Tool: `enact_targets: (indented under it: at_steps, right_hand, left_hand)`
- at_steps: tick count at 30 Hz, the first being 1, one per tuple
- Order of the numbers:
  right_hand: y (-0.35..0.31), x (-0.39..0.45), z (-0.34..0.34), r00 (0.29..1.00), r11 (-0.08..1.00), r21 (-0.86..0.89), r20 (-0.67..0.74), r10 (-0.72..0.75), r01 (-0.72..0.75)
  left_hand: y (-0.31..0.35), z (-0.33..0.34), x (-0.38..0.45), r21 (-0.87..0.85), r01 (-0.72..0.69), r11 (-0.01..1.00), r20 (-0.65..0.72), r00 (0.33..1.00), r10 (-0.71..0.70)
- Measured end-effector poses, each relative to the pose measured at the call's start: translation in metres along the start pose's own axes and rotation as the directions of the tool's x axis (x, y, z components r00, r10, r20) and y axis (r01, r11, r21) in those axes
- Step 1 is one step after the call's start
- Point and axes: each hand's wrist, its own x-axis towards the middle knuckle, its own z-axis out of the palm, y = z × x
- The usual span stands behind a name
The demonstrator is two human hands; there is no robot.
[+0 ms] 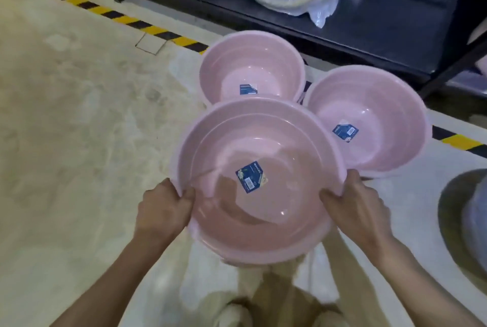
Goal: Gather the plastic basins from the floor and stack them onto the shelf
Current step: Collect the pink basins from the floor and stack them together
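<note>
Your left hand [164,210] and right hand [354,205] each grip the rim of the nested pink basins [259,181], thumbs hooked inside, holding them above the floor [79,115]. Two more pink basins [251,70] [369,118] sit just beyond, beside the dark shelf [342,23].

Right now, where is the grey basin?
In the head view, the grey basin sits on the floor at the far right edge, just right of the right hand.

Two basins [251,73] [369,118] lie between held basin [258,181] and shelf [342,23].
</note>
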Motion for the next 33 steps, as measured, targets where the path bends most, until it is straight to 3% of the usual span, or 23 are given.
enact_targets:
  at_steps: [6,10,16,20,26,33]
  right_hand:
    - [0.028,0.027,0.055,0.983,0.994,-0.059,-0.154,-0.1,0.092]
    - [0.033,0.033,0.073,0.975,0.986,-0.102,-0.164,-0.149,0.133]
    - [0.033,0.035,0.075,0.976,0.983,-0.14,-0.17,-0.139,0.116]
    - [0.04,0.04,0.086,0.992,0.981,-0.177,-0.078,-0.095,0.08]
    - [0.051,0.046,0.102,0.998,0.995,-0.084,-0.044,-0.054,0.05]
    - [0.05,0.045,0.103,0.999,0.999,0.022,-0.013,-0.048,0.048]
  left_hand:
    - [-0.03,0.052,0.015,0.001,-0.118,0.993,-0.091,0.989,0.117]
    - [-0.048,0.054,0.014,0.035,-0.197,0.98,-0.125,0.972,0.2]
    - [-0.051,0.075,0.007,-0.15,-0.075,0.986,0.016,0.997,0.078]
    - [-0.053,0.08,0.01,-0.206,-0.043,0.978,0.059,0.997,0.057]
    - [-0.058,0.098,0.016,-0.345,0.036,0.938,0.135,0.991,0.012]
    - [-0.059,0.105,0.019,-0.407,0.105,0.907,0.106,0.992,-0.067]
